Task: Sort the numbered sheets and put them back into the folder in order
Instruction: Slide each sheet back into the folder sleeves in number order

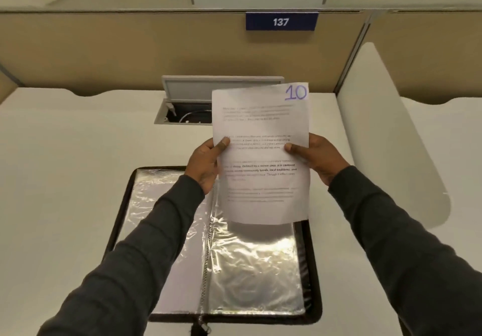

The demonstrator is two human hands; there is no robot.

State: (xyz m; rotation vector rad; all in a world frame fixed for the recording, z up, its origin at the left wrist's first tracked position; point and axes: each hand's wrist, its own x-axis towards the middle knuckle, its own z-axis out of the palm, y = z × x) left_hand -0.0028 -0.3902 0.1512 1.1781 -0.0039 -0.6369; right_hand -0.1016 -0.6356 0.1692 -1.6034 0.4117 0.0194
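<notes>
I hold a printed white sheet (pixel 260 127) upright above the desk, with "10" handwritten in purple at its top right corner. My left hand (pixel 204 163) pinches its left edge, thumb on the front. My right hand (pixel 317 158) pinches the right edge the same way. Whether more sheets lie behind it I cannot tell. Below lies the open black folder (pixel 125 200) with shiny clear plastic sleeves (pixel 247 265) on both sides of its ring spine; the sheet's lower edge hangs over the right-hand sleeve.
The white desk (pixel 65 166) sits inside beige cubicle walls. An open cable hatch (pixel 187 108) with its lid raised lies behind the sheet. A white curved divider (pixel 386 132) stands on the right. A blue "137" plate (pixel 281 21) is on the back wall.
</notes>
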